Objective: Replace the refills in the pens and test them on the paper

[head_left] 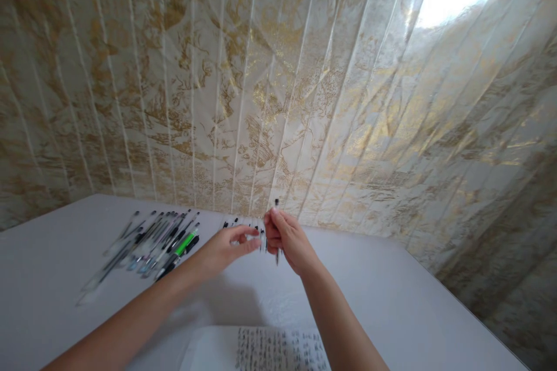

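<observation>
My right hand (287, 238) is closed around a slim pen (277, 202), held nearly upright. The pen's dark end sticks out above the fist and its lower tip shows below. To the left of it, my left hand (232, 246) reaches toward the right hand with thumb and fingers apart and nothing between them. Behind and between the hands, several dark-tipped pens (235, 220) show on the table, partly hidden by the fingers. Motion blur softens the fingers and the pens.
On the left of the white table (348, 295) lies a spread of pens, among them a bright green one (187, 243). A sheet with handwriting (278, 350) lies at the near edge, under my forearms. A gold-patterned curtain (243, 98) hangs behind the table.
</observation>
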A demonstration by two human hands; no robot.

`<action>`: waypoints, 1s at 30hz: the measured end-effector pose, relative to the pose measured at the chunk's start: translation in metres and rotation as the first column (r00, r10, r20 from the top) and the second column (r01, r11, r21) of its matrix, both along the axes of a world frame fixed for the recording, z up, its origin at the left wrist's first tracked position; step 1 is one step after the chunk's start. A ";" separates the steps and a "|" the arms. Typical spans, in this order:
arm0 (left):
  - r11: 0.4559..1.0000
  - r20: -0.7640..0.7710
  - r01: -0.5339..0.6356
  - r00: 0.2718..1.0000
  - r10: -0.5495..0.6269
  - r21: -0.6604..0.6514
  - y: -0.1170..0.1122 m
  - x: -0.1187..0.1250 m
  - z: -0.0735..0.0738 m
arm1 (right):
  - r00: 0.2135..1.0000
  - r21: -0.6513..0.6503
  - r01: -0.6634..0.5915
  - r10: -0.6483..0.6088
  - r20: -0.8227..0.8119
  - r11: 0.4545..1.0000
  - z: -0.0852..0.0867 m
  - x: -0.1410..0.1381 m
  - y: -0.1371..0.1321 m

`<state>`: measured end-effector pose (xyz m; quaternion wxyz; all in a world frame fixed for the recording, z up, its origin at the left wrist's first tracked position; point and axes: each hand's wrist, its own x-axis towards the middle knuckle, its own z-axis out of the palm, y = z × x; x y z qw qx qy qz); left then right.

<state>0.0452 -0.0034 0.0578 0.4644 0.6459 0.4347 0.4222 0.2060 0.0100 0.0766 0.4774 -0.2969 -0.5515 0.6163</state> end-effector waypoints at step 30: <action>0.958 0.370 -0.288 0.890 0.265 0.007 0.002 -0.019 0.017 | 0.957 0.019 -0.212 0.204 0.205 0.977 -0.013 -0.020 -0.007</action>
